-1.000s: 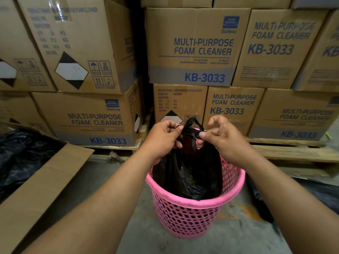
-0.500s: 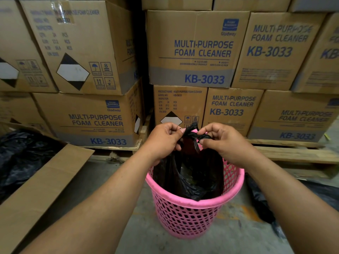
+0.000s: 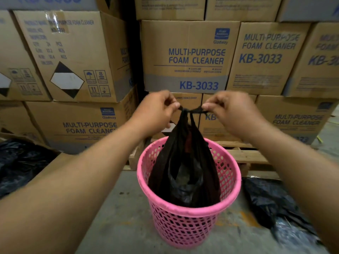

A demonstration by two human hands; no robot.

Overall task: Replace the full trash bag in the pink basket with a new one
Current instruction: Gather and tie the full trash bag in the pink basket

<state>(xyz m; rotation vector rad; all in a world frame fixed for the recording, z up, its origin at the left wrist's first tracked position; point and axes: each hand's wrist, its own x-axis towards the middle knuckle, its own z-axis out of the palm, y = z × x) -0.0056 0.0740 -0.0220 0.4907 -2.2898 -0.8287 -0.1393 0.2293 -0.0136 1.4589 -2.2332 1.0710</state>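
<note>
The full black plastic trash bag (image 3: 185,173) sits in the round pink perforated plastic basket (image 3: 190,224) on the grey concrete floor (image 3: 117,226), its neck drawn up well above the rim. A moment ago both hands were bunched close together over the bag's mouth, working the handles; now they have pulled apart and risen, and the two handle ends stretch taut between them with a small knot at the middle. The left hand (image 3: 156,110) pinches the left end between curled fingers, and the right hand (image 3: 229,110) pinches the right end the same way. By the look of it the knot is being cinched, so the bag is nearly sealed and lifting it out should come next; no fresh liner is on the basket yet. Just right of the basket lies crumpled black plastic sheeting (image 3: 275,208), and more lies far left. Behind stand stacked brown cardboard cartons (image 3: 190,55) on a wooden pallet (image 3: 244,154).
</note>
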